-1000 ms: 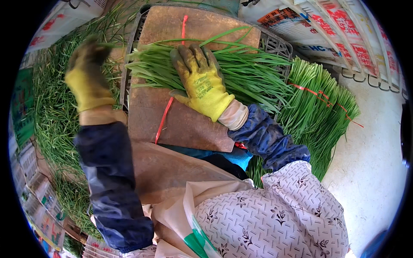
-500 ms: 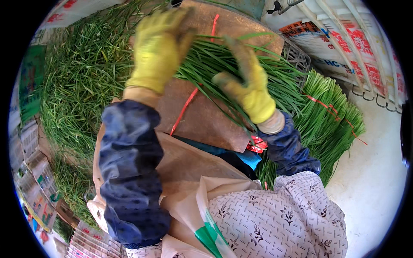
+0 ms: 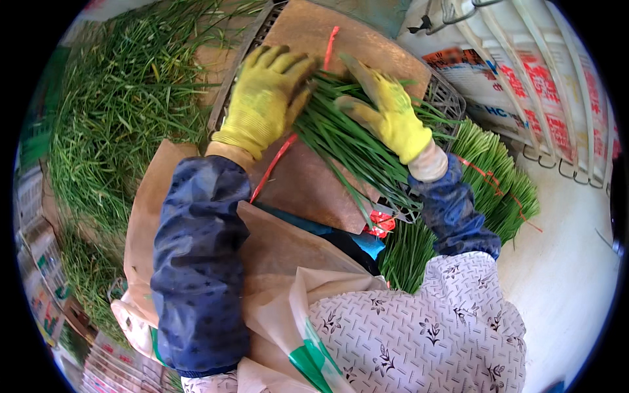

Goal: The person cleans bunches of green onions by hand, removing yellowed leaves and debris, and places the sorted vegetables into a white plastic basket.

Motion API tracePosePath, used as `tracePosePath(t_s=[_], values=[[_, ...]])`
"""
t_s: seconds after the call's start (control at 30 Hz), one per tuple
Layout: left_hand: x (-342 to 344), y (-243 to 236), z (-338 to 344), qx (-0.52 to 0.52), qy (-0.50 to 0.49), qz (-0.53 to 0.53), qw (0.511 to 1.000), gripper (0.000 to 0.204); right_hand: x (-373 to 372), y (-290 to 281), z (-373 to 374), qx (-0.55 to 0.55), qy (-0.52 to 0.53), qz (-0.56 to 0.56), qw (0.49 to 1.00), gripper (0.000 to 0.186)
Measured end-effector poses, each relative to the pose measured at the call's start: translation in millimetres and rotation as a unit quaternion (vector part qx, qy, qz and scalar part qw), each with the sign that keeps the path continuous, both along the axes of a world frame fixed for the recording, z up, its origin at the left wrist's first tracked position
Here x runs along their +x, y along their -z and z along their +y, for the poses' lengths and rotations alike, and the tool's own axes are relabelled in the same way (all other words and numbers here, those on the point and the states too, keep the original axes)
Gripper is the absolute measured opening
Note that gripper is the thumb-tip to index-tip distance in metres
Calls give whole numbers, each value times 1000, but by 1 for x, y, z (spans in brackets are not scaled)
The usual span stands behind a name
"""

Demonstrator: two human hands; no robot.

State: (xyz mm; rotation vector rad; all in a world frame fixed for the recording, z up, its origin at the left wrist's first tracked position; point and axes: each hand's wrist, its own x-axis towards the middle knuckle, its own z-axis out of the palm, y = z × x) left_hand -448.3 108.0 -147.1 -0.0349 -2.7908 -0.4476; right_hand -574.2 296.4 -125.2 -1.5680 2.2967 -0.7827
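A bunch of long green chive-like leaves (image 3: 347,147) lies across a brown cardboard sheet (image 3: 308,190) on an upturned crate. My left hand (image 3: 268,98), in a yellow glove, presses on the bunch's left end with fingers curled around it. My right hand (image 3: 390,111), also yellow-gloved, rests on top of the leaves further right, fingers spread over them. A red plastic string (image 3: 278,160) runs across the cardboard under the bunch.
A big loose heap of green leaves (image 3: 111,118) covers the left side. Tied bundles (image 3: 498,183) with red string lie to the right on the pale floor (image 3: 570,275). Printed sacks (image 3: 537,72) stand at the back right, and a small red item (image 3: 381,223) sits by the cardboard's edge.
My left hand swung from the loose heap on the left onto the bunch. My right hand shifted right along the leaves, and the bunch now lies gathered between both hands.
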Motion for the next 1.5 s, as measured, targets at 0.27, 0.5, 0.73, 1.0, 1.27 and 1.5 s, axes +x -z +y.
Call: tracePosePath(t_s=[0.27,0.5,0.73,1.0,1.27,1.5], values=[[3,22,15,-52,-57,-25,997,46,2,21,16,-163,76,-565,805,49],[-9,7,13,-56,-63,-146,986,48,44,-8,-1,105,38,19,994,98],[-4,-10,30,-39,-32,31,998,51,19,0,11,-36,37,-55,997,71],[-1,22,33,-58,-54,-41,996,53,14,-23,63,74,108,-25,991,15],[-1,24,33,-70,-57,-22,996,54,30,-4,37,66,138,82,985,21],[0,21,34,-53,-64,-46,996,59,9,-8,34,80,178,-182,964,15]])
